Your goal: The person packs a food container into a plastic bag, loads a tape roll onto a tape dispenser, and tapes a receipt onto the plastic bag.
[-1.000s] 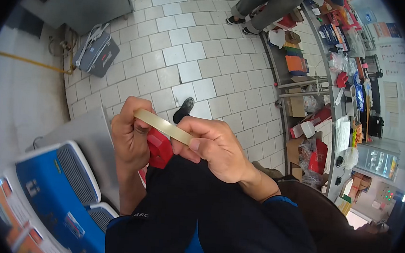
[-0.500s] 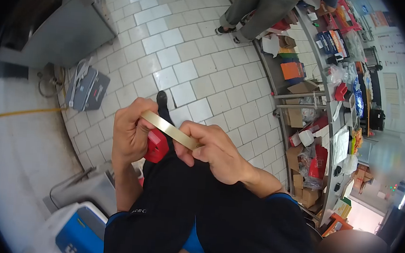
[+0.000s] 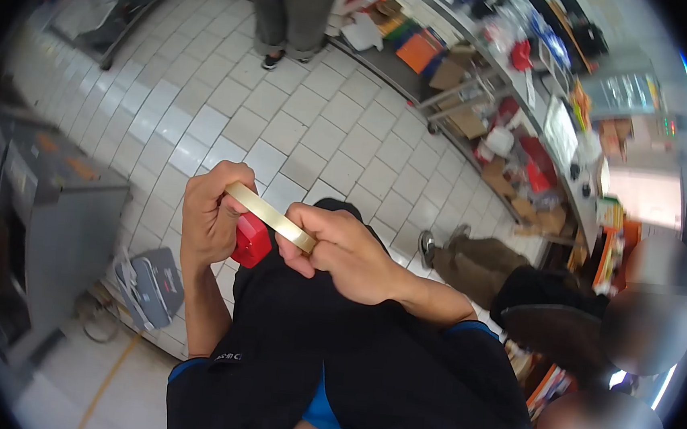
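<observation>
A narrow, pale gold roll of tape (image 3: 269, 218), seen edge-on, spans the space between my two hands in front of my body. My left hand (image 3: 213, 216) is closed, with thumb and finger pinching the tape's left end. A red plastic-looking object (image 3: 253, 241) sits against the lower fingers of that same hand; its kind is not clear. My right hand (image 3: 348, 255) is closed too, its thumb and curled fingers gripping the tape's right end. Both hands hide the ends of the roll.
A grey case (image 3: 151, 284) with straps lies on the tiled floor to the left, near a grey metal cabinet (image 3: 78, 202). Cluttered shelving (image 3: 466, 87) runs along the right. One person (image 3: 291, 9) stands ahead; another person (image 3: 481, 266) is close on my right.
My view has turned right, so the floor, case and shelves have shifted, and a second person has come into view. Both hands keep hold of the tape, almost unchanged.
</observation>
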{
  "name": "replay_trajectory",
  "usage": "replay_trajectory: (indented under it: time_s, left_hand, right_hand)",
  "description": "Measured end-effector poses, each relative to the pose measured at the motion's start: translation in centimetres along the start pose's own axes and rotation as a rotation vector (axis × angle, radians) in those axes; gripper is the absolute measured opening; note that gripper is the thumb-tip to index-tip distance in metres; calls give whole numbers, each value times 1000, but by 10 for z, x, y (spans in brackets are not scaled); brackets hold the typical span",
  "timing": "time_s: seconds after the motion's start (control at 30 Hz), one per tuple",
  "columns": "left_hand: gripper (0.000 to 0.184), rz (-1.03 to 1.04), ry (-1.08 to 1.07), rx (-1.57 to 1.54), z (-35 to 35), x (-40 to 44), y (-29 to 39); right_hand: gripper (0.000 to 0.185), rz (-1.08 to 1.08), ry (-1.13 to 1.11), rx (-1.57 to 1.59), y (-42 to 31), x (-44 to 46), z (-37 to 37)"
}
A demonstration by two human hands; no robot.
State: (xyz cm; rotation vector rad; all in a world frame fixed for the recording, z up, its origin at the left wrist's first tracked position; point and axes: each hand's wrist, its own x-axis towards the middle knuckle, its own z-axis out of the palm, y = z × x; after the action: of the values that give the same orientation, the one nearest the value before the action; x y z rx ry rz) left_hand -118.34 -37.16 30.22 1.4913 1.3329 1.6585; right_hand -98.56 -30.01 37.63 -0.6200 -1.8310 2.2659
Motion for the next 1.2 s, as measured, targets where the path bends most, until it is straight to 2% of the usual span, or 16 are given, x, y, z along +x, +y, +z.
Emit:
replay_trajectory:
  time_s: [0.13, 0.23, 0.43, 0.57, 0.63, 0.67, 0.73, 0.9, 0.97, 1.07, 1.13, 1.2]
  left_hand:
    - [42, 44, -189, -78, 15, 56, -29]
    - [40, 53, -296, -117, 39, 100, -49]
    - [34, 90, -427, -140, 101, 179, -78]
    - [34, 104, -422, -139, 142, 219, -86]
    - [36, 120, -414, -162, 158, 235, -93]
    - [36, 115, -428, -161, 166, 242, -97]
    - [39, 79, -445, -212, 180, 259, -104]
    - [40, 64, -506, -194, 206, 308, -124]
    - [40, 91, -559, -207, 224, 336, -136]
    - [40, 112, -595, -207, 253, 371, -152]
    - [41, 161, -617, -212, 273, 398, -164]
    - [42, 176, -657, -254, 298, 427, -175]
  right_hand:
    - [22, -47, 167, 114, -4, 4, -29]
    - [26, -71, 345, 66, -6, 6, -58]
    - [25, -129, 442, 65, -13, 3, -139]
    - [23, -197, 435, 81, -19, 0, -187]
    - [15, -312, 462, 114, -16, 1, -204]
    - [15, -314, 472, 125, -20, 0, -210]
    - [14, -190, 531, 82, -31, 0, -224]
    - [18, -221, 497, 278, -36, 10, -281]
    - [17, -263, 549, 342, -38, 16, -305]
    - [10, -254, 723, 272, -44, 22, -334]
    - [12, -150, 802, 289, -56, 26, -352]
    - [14, -228, 871, 253, -56, 31, -372]
